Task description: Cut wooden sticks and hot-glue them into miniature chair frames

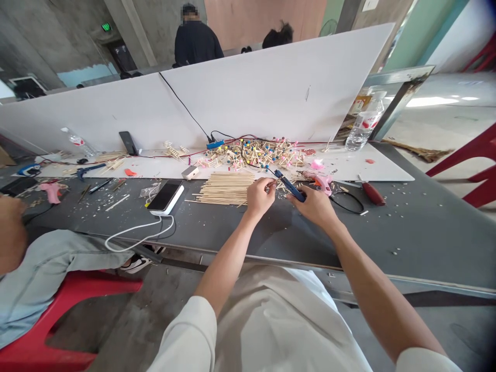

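Note:
My right hand (314, 205) is wrapped round a pair of dark blue pliers (290, 187), whose nose points up and to the left. Just left of the tool, my left hand (261, 196) is closed in a pinch. Whatever lies between its fingertips is too small to make out. Beside that hand a stack of thin wooden sticks (222, 188) lies on the grey table. Behind both hands spreads a heap of short sticks with coloured ends (267, 152). A pink glue gun (323, 182) lies beyond my right hand, partly hidden by it.
A red-handled screwdriver (372, 193) and a black cable loop (351, 204) lie on the right. To the left are a phone on a white power bank (166, 197) and its cable. A white board (232, 98) stands behind, near a water bottle (364, 124). Another person's hand (11, 227) shows far left.

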The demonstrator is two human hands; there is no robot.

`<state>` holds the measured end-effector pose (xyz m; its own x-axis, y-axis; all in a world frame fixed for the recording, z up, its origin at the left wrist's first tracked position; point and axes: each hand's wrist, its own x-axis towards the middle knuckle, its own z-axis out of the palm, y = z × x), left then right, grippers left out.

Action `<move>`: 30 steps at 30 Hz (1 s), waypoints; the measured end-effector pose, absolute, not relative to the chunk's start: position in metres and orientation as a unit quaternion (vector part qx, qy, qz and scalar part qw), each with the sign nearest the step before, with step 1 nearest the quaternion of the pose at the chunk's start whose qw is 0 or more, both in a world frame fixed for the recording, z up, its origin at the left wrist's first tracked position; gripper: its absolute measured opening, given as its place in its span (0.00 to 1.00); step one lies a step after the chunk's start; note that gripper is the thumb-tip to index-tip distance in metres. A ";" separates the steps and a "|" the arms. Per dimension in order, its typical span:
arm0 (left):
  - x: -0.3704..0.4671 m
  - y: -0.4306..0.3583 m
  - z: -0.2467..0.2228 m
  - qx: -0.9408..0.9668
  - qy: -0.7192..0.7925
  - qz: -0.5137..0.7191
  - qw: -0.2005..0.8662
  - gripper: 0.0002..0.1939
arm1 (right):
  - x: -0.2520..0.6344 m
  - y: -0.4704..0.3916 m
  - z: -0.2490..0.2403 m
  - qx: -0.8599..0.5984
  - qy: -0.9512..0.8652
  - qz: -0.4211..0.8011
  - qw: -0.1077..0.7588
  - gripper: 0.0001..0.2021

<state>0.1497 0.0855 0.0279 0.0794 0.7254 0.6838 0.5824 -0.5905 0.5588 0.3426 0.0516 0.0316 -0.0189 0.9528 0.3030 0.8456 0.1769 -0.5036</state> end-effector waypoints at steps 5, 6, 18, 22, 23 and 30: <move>0.149 0.087 0.027 0.720 0.461 0.514 0.077 0.03 | 0.344 0.052 0.036 -0.668 -0.664 0.107 0.319 0.19; 0.149 0.087 0.026 0.720 0.461 0.513 0.077 0.04 | 0.345 0.051 0.037 -0.669 -0.661 0.111 0.321 0.19; 0.146 0.090 0.024 0.717 0.458 0.521 0.068 0.08 | 0.350 0.049 0.042 -0.654 -0.661 0.169 0.328 0.22; 0.146 0.090 0.023 0.716 0.455 0.524 0.070 0.10 | 0.352 0.049 0.043 -0.650 -0.655 0.166 0.347 0.22; 0.146 0.090 0.023 0.717 0.454 0.525 0.070 0.10 | 0.352 0.049 0.044 -0.650 -0.653 0.167 0.351 0.22; 0.146 0.089 0.024 0.718 0.451 0.525 0.068 0.11 | 0.351 0.048 0.045 -0.646 -0.659 0.161 0.351 0.22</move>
